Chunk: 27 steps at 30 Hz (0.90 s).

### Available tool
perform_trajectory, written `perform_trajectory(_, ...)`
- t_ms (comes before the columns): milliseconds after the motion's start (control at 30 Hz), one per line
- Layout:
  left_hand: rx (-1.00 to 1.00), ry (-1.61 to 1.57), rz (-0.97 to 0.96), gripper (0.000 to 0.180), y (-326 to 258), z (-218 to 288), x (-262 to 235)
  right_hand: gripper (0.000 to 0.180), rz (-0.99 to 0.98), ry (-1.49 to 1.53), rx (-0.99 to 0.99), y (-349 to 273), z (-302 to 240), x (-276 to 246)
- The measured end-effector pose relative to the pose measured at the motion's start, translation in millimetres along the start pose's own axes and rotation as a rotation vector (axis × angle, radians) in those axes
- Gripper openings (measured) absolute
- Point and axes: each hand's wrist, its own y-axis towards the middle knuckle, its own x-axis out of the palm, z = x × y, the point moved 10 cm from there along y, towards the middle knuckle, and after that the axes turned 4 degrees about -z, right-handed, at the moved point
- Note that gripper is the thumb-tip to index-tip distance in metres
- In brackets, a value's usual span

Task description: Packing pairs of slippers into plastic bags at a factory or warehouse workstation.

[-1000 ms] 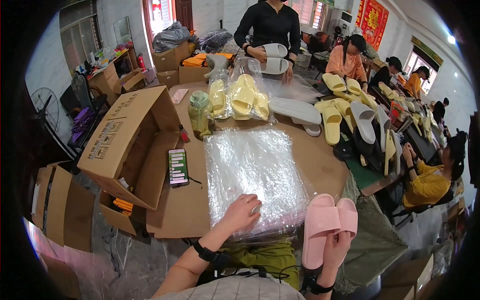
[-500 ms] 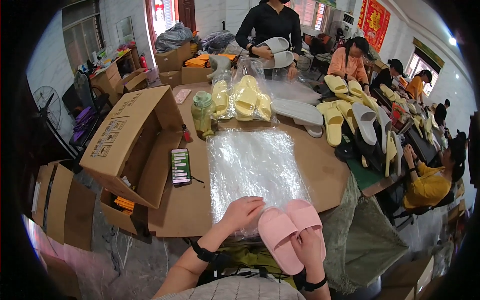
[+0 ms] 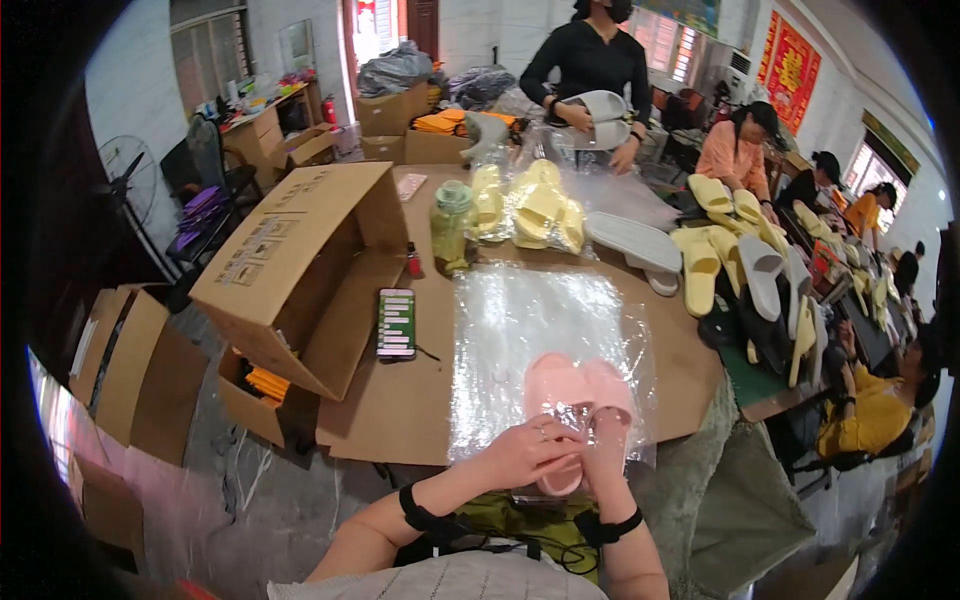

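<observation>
A pair of pink slippers point(image 3: 557, 385) lies at the near edge of the table, over a stack of clear plastic bags point(image 3: 515, 315). Clear film from one bag point(image 3: 642, 385) spreads around the slippers' right side, and they appear to be inside it. My right hand point(image 3: 606, 458) grips the pair at the straps, its fingers partly hidden. Beside it, my left hand point(image 3: 535, 450) rests across the left slipper with its fingers drawn together, seemingly on the bag's edge.
An open cardboard box point(image 3: 300, 270) stands tilted on the left, next to a phone point(image 3: 397, 325) and a green jar point(image 3: 454, 225). Bagged yellow slippers point(image 3: 542, 205) and grey slippers point(image 3: 635, 243) sit beyond. Across the table, a person point(image 3: 590, 70) holds grey slippers; others work at right.
The pink slippers have moved forward and left onto the bags, with film now around them. My left hand has come over to the slippers, next to my right. The whole view has shifted.
</observation>
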Motion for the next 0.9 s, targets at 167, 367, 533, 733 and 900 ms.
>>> perform_trajectory(167, 0.047, -0.066, -0.003, 0.022, -6.2, 7.5, -10.7, 0.022, 0.063, -0.057, -0.047, 43.1, -4.1, 9.1)
perform_trajectory(367, -0.005, -0.071, -0.044, 0.023, -16.9, -3.4, -23.0, 0.036, -0.063, -0.132, -0.021, 79.3, -10.0, 27.6)
perform_trajectory(533, -0.083, -0.086, 0.033, 0.033, -25.5, -24.0, -40.1, 0.069, -0.068, -0.062, -0.141, 20.2, -18.2, 23.4)
perform_trajectory(733, -0.290, 0.248, 0.045, 0.067, -36.1, -83.0, -35.6, 0.051, -0.400, -0.098, -0.260, -42.1, -84.5, -18.3)
perform_trajectory(900, -0.459, 0.398, -0.197, 0.086, -55.2, -123.5, -3.8, 0.024, -0.768, 0.384, 0.020, -48.9, -107.3, -42.8)
